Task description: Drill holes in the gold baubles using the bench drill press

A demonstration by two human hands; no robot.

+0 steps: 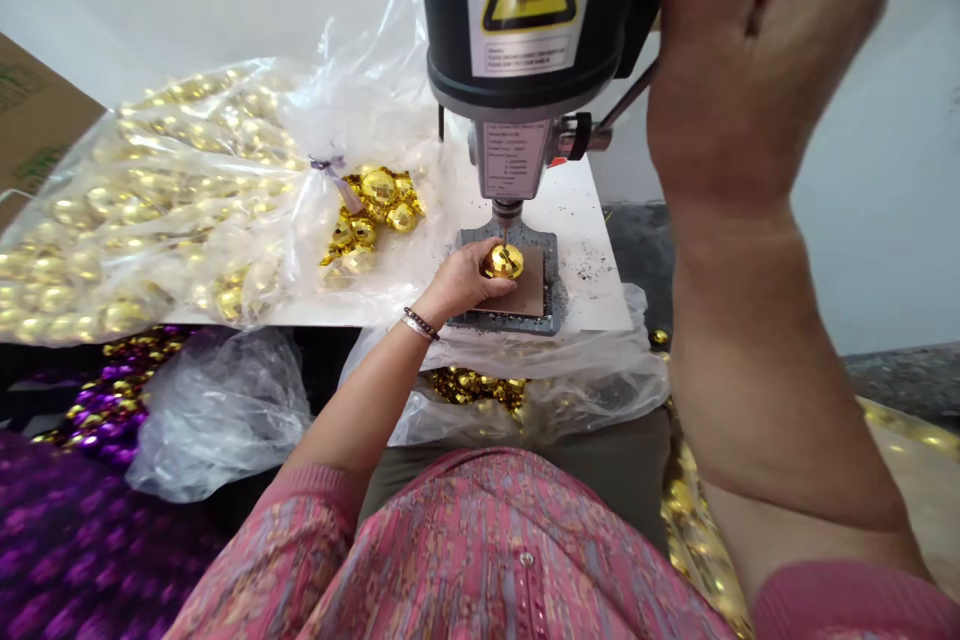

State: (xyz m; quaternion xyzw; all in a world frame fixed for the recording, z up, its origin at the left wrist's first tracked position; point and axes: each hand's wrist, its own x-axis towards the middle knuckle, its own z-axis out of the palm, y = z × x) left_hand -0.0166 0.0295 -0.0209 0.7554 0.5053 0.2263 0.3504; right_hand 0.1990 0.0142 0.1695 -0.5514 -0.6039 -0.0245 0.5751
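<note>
My left hand [463,278] pinches a shiny gold faceted ball [504,263] between thumb and fingers. The ball rests on a brown board [529,298] that lies over the grey base [551,265] of a bench drill press [517,155]. Straight above, the thin drill bit [505,232] comes down to the top of the ball; whether it has entered cannot be made out. Large and close to the camera, my right hand [757,70] is closed around the end of the press's feed lever [630,98], whose grip is mostly hidden by the fingers.
Left on the white table [589,210] lies a big clear bag [187,190] of gold balls, beside loose gold balls [379,195]. An open plastic bag [480,390] holding gold balls spans my lap. Purple balls [112,410] and a crumpled bag [225,410] sit lower left. Dark shavings surround the base.
</note>
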